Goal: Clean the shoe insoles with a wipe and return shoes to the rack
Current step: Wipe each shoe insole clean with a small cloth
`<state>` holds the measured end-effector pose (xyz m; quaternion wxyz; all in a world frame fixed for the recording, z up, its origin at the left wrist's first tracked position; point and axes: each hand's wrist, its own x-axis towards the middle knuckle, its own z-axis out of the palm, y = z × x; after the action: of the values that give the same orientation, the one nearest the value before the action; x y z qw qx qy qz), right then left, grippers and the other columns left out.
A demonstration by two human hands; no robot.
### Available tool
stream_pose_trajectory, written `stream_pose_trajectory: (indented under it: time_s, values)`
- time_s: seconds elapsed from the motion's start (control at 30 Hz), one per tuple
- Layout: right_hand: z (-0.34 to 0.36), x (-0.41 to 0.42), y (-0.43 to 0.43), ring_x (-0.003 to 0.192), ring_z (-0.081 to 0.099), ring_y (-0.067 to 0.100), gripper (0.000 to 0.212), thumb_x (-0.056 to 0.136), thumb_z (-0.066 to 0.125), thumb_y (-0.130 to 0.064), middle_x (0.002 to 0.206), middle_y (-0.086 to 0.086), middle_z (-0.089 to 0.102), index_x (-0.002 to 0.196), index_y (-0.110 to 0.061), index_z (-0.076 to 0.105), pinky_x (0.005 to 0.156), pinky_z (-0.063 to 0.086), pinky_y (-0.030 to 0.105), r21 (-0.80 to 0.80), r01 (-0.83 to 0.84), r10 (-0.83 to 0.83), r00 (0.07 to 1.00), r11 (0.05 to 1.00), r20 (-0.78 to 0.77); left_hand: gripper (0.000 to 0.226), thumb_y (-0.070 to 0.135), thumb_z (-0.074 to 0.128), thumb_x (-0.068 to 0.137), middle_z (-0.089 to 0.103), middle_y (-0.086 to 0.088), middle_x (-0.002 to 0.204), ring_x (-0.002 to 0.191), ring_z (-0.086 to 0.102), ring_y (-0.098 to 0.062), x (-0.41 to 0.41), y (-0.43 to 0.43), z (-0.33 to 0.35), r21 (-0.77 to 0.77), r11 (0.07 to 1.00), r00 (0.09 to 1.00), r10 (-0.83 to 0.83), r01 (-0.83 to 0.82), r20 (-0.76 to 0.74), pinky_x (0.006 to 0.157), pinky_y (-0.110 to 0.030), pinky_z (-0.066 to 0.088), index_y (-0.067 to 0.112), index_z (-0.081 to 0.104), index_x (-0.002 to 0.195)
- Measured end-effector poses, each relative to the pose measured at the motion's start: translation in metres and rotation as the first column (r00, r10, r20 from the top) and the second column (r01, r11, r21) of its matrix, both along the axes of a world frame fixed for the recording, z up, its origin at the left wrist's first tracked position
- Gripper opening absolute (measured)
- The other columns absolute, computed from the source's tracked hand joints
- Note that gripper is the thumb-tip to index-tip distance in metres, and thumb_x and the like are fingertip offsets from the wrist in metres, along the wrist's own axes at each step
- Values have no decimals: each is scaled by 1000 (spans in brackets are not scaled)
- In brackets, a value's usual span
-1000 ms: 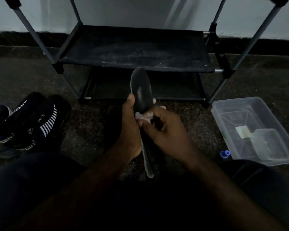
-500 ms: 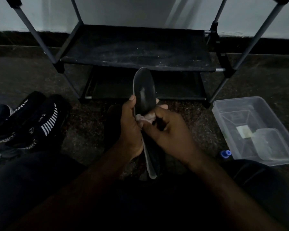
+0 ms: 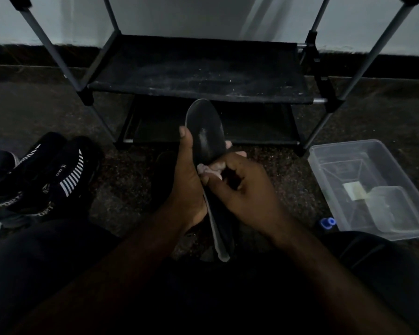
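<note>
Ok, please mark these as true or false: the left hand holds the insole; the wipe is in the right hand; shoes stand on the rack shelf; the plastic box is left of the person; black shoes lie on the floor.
1. The left hand holds the insole: true.
2. The wipe is in the right hand: true.
3. Shoes stand on the rack shelf: false, the shelf is bare.
4. The plastic box is left of the person: false, it is to the right.
5. Black shoes lie on the floor: true.

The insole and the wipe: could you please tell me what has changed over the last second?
Very little: the right hand keeps the wipe pressed mid-insole, barely shifting. The left hand still grips the insole. Shoes, rack and box stayed put.
</note>
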<state>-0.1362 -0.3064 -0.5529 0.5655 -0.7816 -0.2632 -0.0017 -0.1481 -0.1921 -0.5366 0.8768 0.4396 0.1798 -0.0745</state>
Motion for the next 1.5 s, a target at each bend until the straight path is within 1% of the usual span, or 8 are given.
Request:
stream_pose_trajectory:
  time_s: [0.17, 0.3, 0.4, 0.6, 0.83, 1.07, 1.27, 1.5]
  values:
    - [-15, 22, -7, 84, 69, 11, 20, 88, 69, -35, 87, -3, 72, 85, -15, 67, 75, 57, 44, -7, 332, -332, 940, 943, -83, 77, 65, 41, 81, 68, -20, 113, 108, 66, -27, 0, -8, 1, -39, 999, 998, 15, -13, 66, 92, -34, 53, 0, 61, 116]
    - [-6, 10, -2, 85, 70, 16, 15, 90, 69, -26, 86, 0, 72, 89, -11, 68, 78, 56, 47, 53, 101, -94, 987, 993, -134, 67, 64, 44, 77, 70, -14, 102, 103, 67, -28, 2, -2, -2, -90, 995, 995, 60, -53, 74, 94, -39, 52, 7, 72, 98]
    - [-1, -1, 2, 84, 67, 14, 14, 90, 68, -22, 85, 0, 70, 90, -9, 70, 74, 55, 40, -15, -51, 51, 999, 999, 12, 85, 74, 39, 71, 68, -23, 115, 114, 63, -33, 0, 3, -2, -54, 998, 999, -11, 13, 38, 100, -45, 47, 4, 71, 105]
    - [-10, 20, -9, 75, 67, 4, 15, 90, 70, -27, 78, -9, 71, 83, -14, 69, 71, 56, 38, -63, 288, -289, 957, 956, -20, 79, 69, 37, 75, 73, -13, 90, 92, 70, -24, 1, -5, 0, -5, 1000, 995, -7, 7, 97, 83, -34, 56, 0, 64, 102]
    - [2, -5, 3, 75, 69, 13, 15, 92, 67, -22, 79, -2, 71, 86, -9, 70, 69, 57, 40, 30, -49, 52, 993, 998, -105, 95, 77, 38, 68, 67, -24, 115, 111, 65, -32, -1, 2, -1, 23, 1000, 1000, 3, -4, 12, 99, -46, 47, 1, 57, 121]
    - [-11, 21, -7, 73, 68, 5, 18, 90, 68, -31, 79, -8, 72, 83, -15, 68, 70, 57, 40, -100, 273, -282, 955, 957, -95, 62, 60, 35, 87, 72, -6, 76, 77, 71, -17, 0, -6, 1, 54, 998, 995, 35, -40, 92, 73, -30, 54, 4, 61, 93]
    - [0, -3, 4, 78, 70, 14, 12, 92, 68, -20, 81, -1, 72, 87, -8, 69, 71, 58, 40, 58, -36, 43, 992, 998, -120, 82, 68, 43, 68, 66, -26, 115, 110, 65, -34, -2, -2, 5, 21, 998, 998, 60, -60, -11, 89, -41, 53, -1, 60, 109]
    - [-9, 15, -4, 71, 67, 7, 16, 91, 68, -31, 77, -9, 70, 84, -17, 68, 67, 57, 38, -63, 257, -262, 960, 964, -99, 76, 63, 46, 78, 72, -13, 89, 91, 70, -26, 0, -4, -1, 58, 993, 993, 98, -101, 60, 82, -36, 55, -2, 61, 113]
